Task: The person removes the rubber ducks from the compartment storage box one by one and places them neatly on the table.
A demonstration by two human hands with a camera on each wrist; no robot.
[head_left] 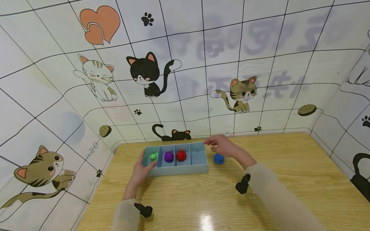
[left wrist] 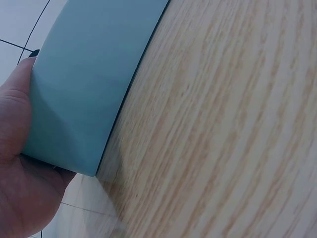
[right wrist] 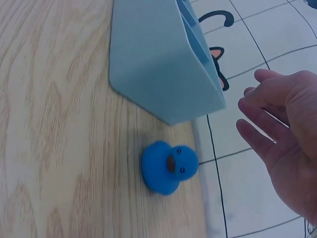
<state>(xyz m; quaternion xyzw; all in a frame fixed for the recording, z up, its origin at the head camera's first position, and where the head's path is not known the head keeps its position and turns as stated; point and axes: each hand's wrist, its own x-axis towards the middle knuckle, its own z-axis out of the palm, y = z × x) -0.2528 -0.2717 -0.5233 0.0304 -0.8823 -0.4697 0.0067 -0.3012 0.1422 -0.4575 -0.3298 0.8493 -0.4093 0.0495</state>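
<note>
My left hand (head_left: 140, 170) grips the left end of a pale blue divided box (head_left: 179, 170), thumb over the front rim and fingers along the end wall. In the left wrist view the box's smooth outer wall (left wrist: 94, 84) fills the upper left. A green toy (head_left: 154, 156) sits in the leftmost compartment, then a purple one (head_left: 169, 157) and a red one (head_left: 181, 156) in the compartments beside it. My right hand (head_left: 222, 146) hovers off the box's right end with loosely bent fingers, holding nothing. Below it, a blue rubber duck (right wrist: 166, 167) stands upright on the table.
The wooden table (head_left: 185, 199) ends at the back against a white sheet (head_left: 190, 70) printed with grid lines and cartoon cats. The sheet also rises at the left and right sides. A small black wrist camera (head_left: 243, 184) is strapped on the right wrist.
</note>
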